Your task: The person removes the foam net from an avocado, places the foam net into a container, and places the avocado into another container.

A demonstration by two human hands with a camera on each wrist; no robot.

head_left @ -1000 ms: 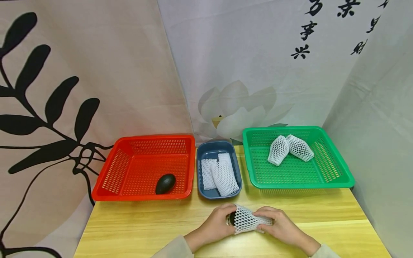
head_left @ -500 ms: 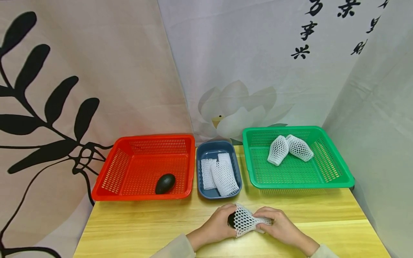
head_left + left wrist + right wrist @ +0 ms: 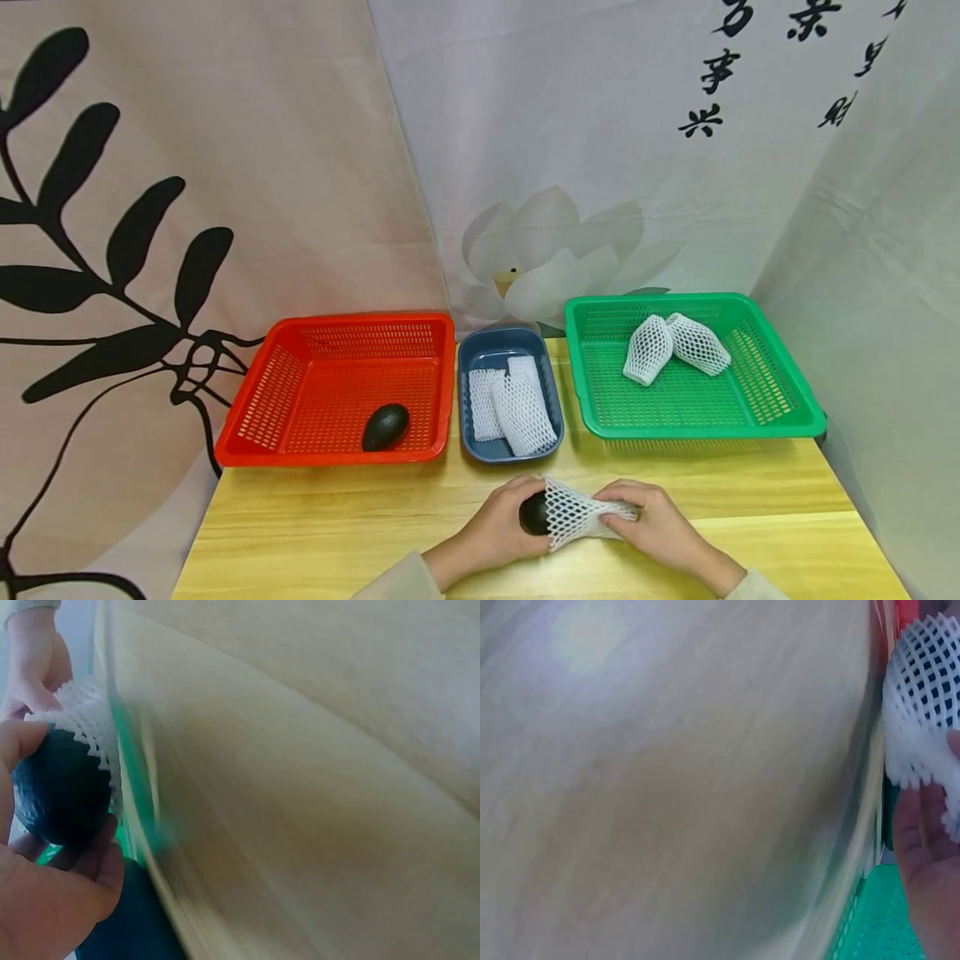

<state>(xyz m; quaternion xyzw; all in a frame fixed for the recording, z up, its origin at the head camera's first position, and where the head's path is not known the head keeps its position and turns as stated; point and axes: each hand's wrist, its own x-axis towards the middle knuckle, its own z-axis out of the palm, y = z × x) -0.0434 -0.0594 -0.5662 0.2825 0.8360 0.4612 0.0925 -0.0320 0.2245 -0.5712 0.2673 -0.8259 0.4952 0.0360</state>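
Observation:
Above the table front, my left hand (image 3: 497,525) grips a dark avocado (image 3: 533,514) by its bare left end, fingers and thumb curled around it. A white foam net sleeve (image 3: 576,512) covers the avocado's right part. My right hand (image 3: 654,523) pinches the narrow, gathered end of that sleeve. In the left wrist view, the avocado (image 3: 64,787) shows dark skin between thumb and fingers, with the net's edge around it. The right wrist view has the net sleeve (image 3: 922,690) stretched over the dark fruit, its loose end between my right fingers; that hand is partly cut off.
A red basket (image 3: 360,375) at the back left contains one bare avocado (image 3: 386,427). Beside it, a blue tray (image 3: 465,417) holds several foam net sleeves (image 3: 521,412). The green basket (image 3: 600,400) at the back right carries two netted fruits (image 3: 648,350).
My left fingers have shifted on the avocado, and more of its bare left end shows now. My right hand keeps its pinch on the sleeve, almost in place.

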